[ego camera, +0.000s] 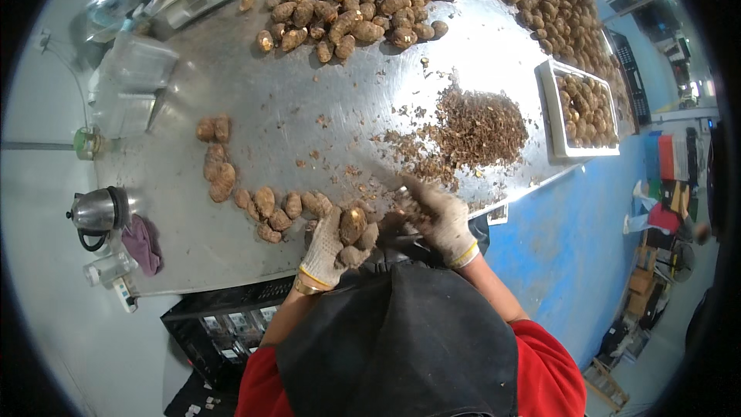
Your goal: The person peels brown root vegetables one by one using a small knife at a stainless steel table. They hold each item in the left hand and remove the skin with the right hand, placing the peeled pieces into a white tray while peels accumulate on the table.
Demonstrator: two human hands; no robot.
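My gloved left hand (338, 243) holds a brown taro corm (353, 225) near the table's front edge. To its right, my gloved right hand (443, 217) is closed around something blurred, whose shape I cannot make out. A curved row of taro corms (264, 202) runs left from my left hand and up the steel table (278, 104). Beyond my right hand lies a heap of brown peelings and scraps (480, 130). Farther back is a large pile of taro corms (359, 6).
A white foam box (556, 121) of corms stands at the table's right edge, beside a bigger heap (556, 11). On the left are a steel kettle (98, 211), a purple cloth (140, 243) and clear plastic containers (139, 63). A person (663, 217) is far off at the right.
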